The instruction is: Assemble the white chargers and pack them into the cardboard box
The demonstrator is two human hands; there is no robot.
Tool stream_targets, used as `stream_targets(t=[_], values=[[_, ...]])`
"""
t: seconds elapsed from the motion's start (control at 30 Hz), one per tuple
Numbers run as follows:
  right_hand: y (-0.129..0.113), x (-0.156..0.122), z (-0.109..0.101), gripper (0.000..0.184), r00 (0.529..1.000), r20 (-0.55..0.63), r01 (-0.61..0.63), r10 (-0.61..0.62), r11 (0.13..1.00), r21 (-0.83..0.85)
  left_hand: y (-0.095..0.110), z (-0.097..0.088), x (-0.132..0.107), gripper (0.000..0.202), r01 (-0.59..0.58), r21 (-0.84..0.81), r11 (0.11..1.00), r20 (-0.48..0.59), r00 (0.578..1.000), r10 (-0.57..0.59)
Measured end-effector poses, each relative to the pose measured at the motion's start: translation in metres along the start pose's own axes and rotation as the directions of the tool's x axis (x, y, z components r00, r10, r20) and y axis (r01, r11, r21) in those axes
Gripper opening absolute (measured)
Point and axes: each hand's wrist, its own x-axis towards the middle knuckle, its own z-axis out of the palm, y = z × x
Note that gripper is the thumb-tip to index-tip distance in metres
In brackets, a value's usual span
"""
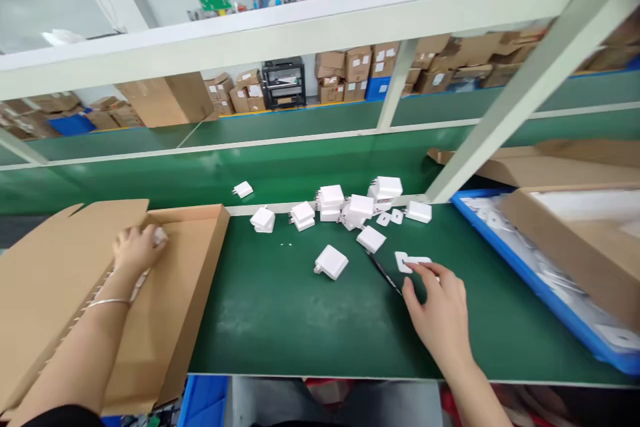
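Observation:
My left hand [137,250] reaches into the open cardboard box [173,293] on the left, its fingers closed around a white charger [160,235] by the box's left wall. Most of that charger is hidden by the fingers. Over the green table, my right hand [440,307] has thumb and index finger apart, the index fingertip beside two flat white plates [401,261]. A black pen-like tool [384,273] lies just left of the right hand. One white charger [331,261] lies alone mid-table, its plug pins pointing left.
Several white chargers [357,207] sit in stacks along the table's back edge, with small white plates [390,217] beside them. A blue tray [540,280] of white parts stands right, partly under a cardboard box [575,253]. A slanted post [520,80] rises at the back right.

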Motion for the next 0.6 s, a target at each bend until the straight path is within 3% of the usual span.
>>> stream_targets(t=[0.17,0.3,0.37,0.4,0.43,0.47,0.53,0.6], values=[[0.035,0.022,0.003,0.039,0.993,0.111,-0.027,0.048,0.982,-0.186,-0.02,0.011,0.002,0.036,0.084,0.093,0.992,0.04,0.995,-0.088],[0.034,0.026,0.017,0.035,0.988,0.152,0.011,0.024,0.975,-0.221,-0.002,0.008,0.008,0.035,0.232,0.126,0.964,-0.006,0.972,-0.233],[0.033,0.027,0.021,0.03,0.987,0.163,0.03,0.003,0.979,-0.201,0.027,0.0,0.008,0.039,0.226,0.106,0.968,-0.051,0.974,-0.222],[0.033,0.027,0.022,0.028,0.985,0.17,0.04,-0.007,0.981,-0.189,0.047,-0.006,0.005,0.042,0.169,0.091,0.981,-0.071,0.984,-0.163],[0.033,0.027,0.022,0.026,0.984,0.179,0.051,-0.019,0.982,-0.179,0.071,-0.013,0.001,0.044,0.08,0.076,0.994,-0.098,0.993,-0.073],[0.033,0.028,0.022,0.026,0.982,0.188,0.064,-0.031,0.983,-0.171,0.098,-0.02,-0.005,0.044,-0.084,0.017,0.996,-0.151,0.985,0.086],[0.033,0.029,0.022,0.025,0.978,0.202,0.086,-0.053,0.983,-0.159,0.158,-0.033,-0.025,0.041,-0.345,-0.071,0.936,-0.155,0.931,0.332],[0.032,0.029,0.021,0.025,0.975,0.209,0.105,-0.071,0.983,-0.154,0.22,-0.041,-0.049,0.039,-0.514,-0.162,0.842,-0.056,0.857,0.513]])
